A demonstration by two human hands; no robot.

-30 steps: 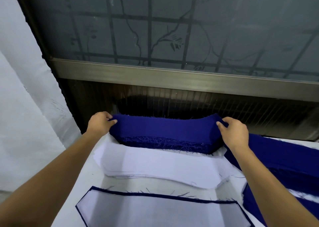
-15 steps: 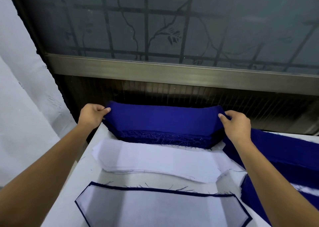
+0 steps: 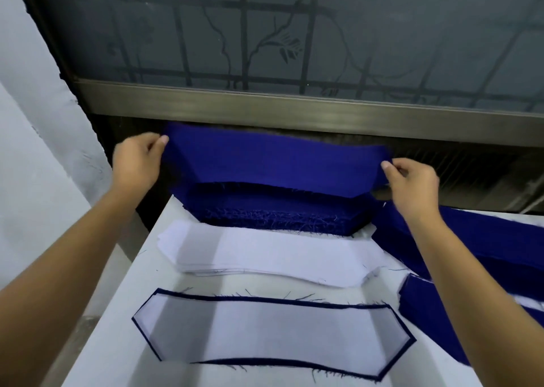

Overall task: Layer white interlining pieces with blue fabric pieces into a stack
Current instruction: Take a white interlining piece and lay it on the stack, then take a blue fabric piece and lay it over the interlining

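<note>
Blue fabric piece, one single layer, hangs stretched between the two hands just above the blue stack at the far edge of the table, lifted clear of it along the near edge. Going by size: the frosted window with its dark grille and leaf pattern fills the top of the view, and a metal sill runs below it. The white-covered table takes up the lower half. More blue fabric lies spread at the right side, partly under the right forearm. Nearest the camera lies the layered stack, a white interlining piece on top with a thin blue edge showing all round it. Between that and the blue stack sits the white interlining pile, its far edge touching the blue stack's frayed threads. The left hand pinches the piece's left corner between thumb and fingers; the right hand pinches the right corner likewise. No brand, label or writing can be read anywhere.
</note>
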